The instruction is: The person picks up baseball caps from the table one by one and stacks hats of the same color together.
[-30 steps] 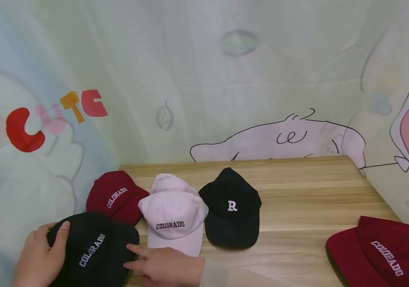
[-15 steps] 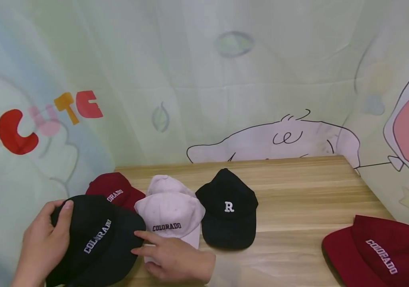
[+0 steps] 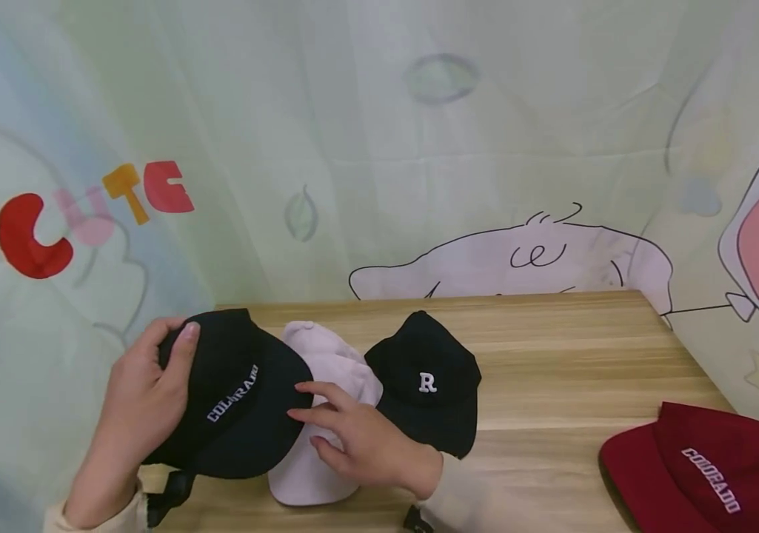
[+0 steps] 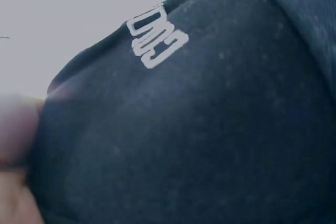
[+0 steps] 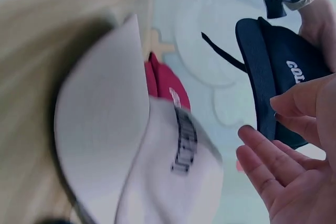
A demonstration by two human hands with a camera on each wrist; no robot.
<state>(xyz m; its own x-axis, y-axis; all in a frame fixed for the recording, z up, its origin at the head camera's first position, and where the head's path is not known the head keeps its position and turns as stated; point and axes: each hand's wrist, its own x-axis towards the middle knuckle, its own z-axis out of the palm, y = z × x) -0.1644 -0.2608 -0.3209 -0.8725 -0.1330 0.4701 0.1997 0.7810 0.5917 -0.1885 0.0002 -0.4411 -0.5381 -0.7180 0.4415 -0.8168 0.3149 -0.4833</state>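
My left hand point(image 3: 149, 389) grips the crown of a black baseball cap point(image 3: 226, 429) lettered COLORADO, thumb on top. The cap is held up with its brim to the right. In the left wrist view the black cloth and part of the white lettering point(image 4: 157, 38) fill most of the frame. My right hand point(image 3: 372, 437) reaches in with straight, spread fingers, two fingertips right at the brim's edge. In the right wrist view the fingers point(image 5: 278, 163) overlap the brim. Behind them lies a pale cap point(image 3: 326, 370), partly covered; its dark lettering shows in the right wrist view.
A black cap with a white R point(image 3: 426, 407) lies right of the pale cap. One dark red COLORADO cap point(image 3: 719, 466) is at the table's right front; another red cap point(image 5: 176, 85) is hidden from the head view. A printed curtain point(image 3: 379, 185) stands behind the wooden table point(image 3: 566, 370).
The black COLORADO cap has been lifted and carried rightward, from over the left red cap to over the pale cap. Both hands have moved with it. The pale cap's lettering is now hidden.
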